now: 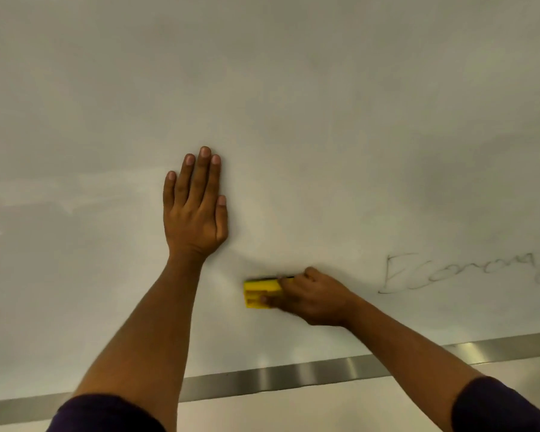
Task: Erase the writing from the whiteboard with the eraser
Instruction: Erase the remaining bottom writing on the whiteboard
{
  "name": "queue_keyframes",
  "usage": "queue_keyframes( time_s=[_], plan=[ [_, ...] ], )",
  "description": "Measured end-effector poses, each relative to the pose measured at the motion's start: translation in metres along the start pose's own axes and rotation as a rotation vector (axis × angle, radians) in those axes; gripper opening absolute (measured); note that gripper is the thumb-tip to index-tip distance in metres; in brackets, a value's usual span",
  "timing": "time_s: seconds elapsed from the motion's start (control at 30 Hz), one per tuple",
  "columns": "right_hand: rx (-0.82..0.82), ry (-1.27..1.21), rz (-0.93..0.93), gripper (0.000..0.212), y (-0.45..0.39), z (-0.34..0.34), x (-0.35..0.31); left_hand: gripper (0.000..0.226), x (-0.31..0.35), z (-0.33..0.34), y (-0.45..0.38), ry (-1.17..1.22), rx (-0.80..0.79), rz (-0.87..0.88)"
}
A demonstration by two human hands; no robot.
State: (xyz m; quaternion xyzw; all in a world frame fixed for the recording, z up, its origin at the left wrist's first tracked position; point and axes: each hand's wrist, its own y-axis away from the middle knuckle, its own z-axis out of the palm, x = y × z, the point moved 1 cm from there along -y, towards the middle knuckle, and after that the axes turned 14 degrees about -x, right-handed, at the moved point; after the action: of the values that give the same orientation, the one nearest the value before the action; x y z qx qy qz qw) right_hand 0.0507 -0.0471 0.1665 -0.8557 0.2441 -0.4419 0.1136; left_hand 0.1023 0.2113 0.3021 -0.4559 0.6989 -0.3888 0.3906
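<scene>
Closest to the camera you've got two dark purple sleeves at the bottom edge, pushed up so both forearms are bare. Just past those, a brushed metal strip runs across the lower edge of the whiteboard, tilted a bit in the frame so it climbs toward the right.

Next up is the right hand, low on the board, a bit above the strip. It's clamped around a yellow eraser, fingers over the top edge and thumb across the yellow face, with the eraser's dark pad side pressed flat on the board. Only the left half of the eraser sticks out of the grip. It looks slightly smeared, so fine detail on its label is unreadable.

Off to the right of that hand, well apart from the eraser, there's thin black handwriting that looks like it starts with "Econom" and runs off the right edge of the frame.

Higher up and to the left, the left hand is laid flat on the board, palm down, fingers straight and held close together, pointing up, not holding anything.

Beyond that the board is just plain white with some faint grey smudging and soft reflections.
</scene>
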Motion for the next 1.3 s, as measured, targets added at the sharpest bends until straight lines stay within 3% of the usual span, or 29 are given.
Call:
queue_keyframes(
  time_s=[0.1, 0.17, 0.2, 0.27, 0.3, 0.33, 0.47, 0.5, 0.6, 0.63, 0.67, 0.73, 0.77, 0.8, 0.9, 0.93, 0.97, 1.03, 1.07, 1.1, 1.17, 1.2, 1.23, 1.3],
  plan=[
    [0.198, -0.114, 0.582, 0.064, -0.001, 0.003, 0.007, 0.062, 0.011, 0.005, 0.005, 0.054, 0.017, -0.09],
    [0.272, -0.182, 0.762, 0.064, -0.012, 0.001, 0.003, 0.062, 0.016, 0.007, 0.005, 0.062, 0.011, -0.144],
    [0.217, -0.173, 0.664, 0.062, -0.014, 0.001, -0.003, 0.062, 0.018, 0.007, 0.005, 0.068, 0.006, -0.166],
    [0.036, -0.061, 0.272, 0.059, -0.007, 0.004, -0.014, 0.062, 0.027, 0.007, 0.006, 0.071, 0.001, -0.202],
    [-0.001, -0.015, 0.186, 0.058, -0.001, 0.003, -0.009, 0.062, 0.031, 0.008, 0.006, 0.067, -0.001, -0.223],
    [0.02, -0.008, 0.237, 0.059, 0.005, 0.002, -0.002, 0.062, 0.037, 0.009, 0.006, 0.072, -0.003, -0.241],
    [0.361, -0.257, 1.125, 0.059, 0.02, -0.009, 0.022, 0.062, 0.052, 0.012, 0.004, 0.107, -0.017, -0.233],
    [0.373, -0.233, 1.146, 0.059, 0.021, -0.012, 0.02, 0.063, 0.055, 0.012, 0.003, 0.101, -0.02, -0.183],
    [0.114, -0.114, 0.585, 0.055, 0.042, -0.006, 0.008, 0.074, 0.078, 0.014, -0.005, 0.045, -0.037, 0.158],
    [0.085, -0.11, 0.575, 0.051, 0.055, -0.007, 0.015, 0.075, 0.089, 0.015, -0.009, 0.028, -0.036, 0.246],
    [0.094, -0.143, 0.732, 0.048, 0.066, -0.007, 0.024, 0.074, 0.099, 0.015, -0.014, 0.026, -0.035, 0.284],
    [0.282, -0.354, 1.321, 0.051, 0.077, -0.012, 0.036, 0.072, 0.114, 0.014, -0.025, 0.037, -0.039, 0.279],
    [0.361, -0.389, 1.488, 0.055, 0.079, -0.013, 0.036, 0.071, 0.121, 0.014, -0.031, 0.038, -0.04, 0.301],
    [0.346, -0.36, 1.459, 0.056, 0.08, -0.013, 0.034, 0.069, 0.129, 0.013, -0.038, 0.033, -0.048, 0.366],
    [0.082, -0.16, 0.795, 0.054, 0.098, -0.003, 0.016, 0.066, 0.157, 0.012, -0.064, 0.004, -0.079, 0.643],
    [0.049, -0.175, 0.795, 0.052, 0.109, -0.004, 0.021, 0.065, 0.168, 0.011, -0.074, 0.0, -0.084, 0.678],
    [0.087, -0.255, 0.978, 0.05, 0.118, -0.004, 0.027, 0.064, 0.178, 0.011, -0.082, 0.004, -0.09, 0.678],
    [0.311, -0.483, 1.552, 0.053, 0.12, -0.01, 0.034, 0.063, 0.199, 0.012, -0.094, 0.033, -0.092, 0.63],
    [0.343, -0.511, 1.642, 0.054, 0.116, -0.012, 0.034, 0.064, 0.209, 0.013, -0.097, 0.055, -0.093, 0.597],
    [0.295, -0.485, 1.553, 0.053, 0.113, -0.011, 0.033, 0.066, 0.218, 0.014, -0.097, 0.081, -0.092, 0.56],
    [0.124, -0.341, 1.098, 0.048, 0.114, -0.008, 0.025, 0.07, 0.231, 0.016, -0.095, 0.129, -0.079, 0.488],
    [0.07, -0.281, 0.967, 0.047, 0.123, -0.009, 0.029, 0.071, 0.236, 0.019, -0.093, 0.151, -0.067, 0.461],
    [0.059, -0.262, 0.992, 0.046, 0.133, -0.01, 0.036, 0.071, 0.239, 0.022, -0.091, 0.169, -0.057, 0.437],
    [0.266, -0.464, 1.475, 0.051, 0.142, -0.009, 0.046, 0.07, 0.242, 0.027, -0.088, 0.199, -0.042, 0.41]
  ],
)
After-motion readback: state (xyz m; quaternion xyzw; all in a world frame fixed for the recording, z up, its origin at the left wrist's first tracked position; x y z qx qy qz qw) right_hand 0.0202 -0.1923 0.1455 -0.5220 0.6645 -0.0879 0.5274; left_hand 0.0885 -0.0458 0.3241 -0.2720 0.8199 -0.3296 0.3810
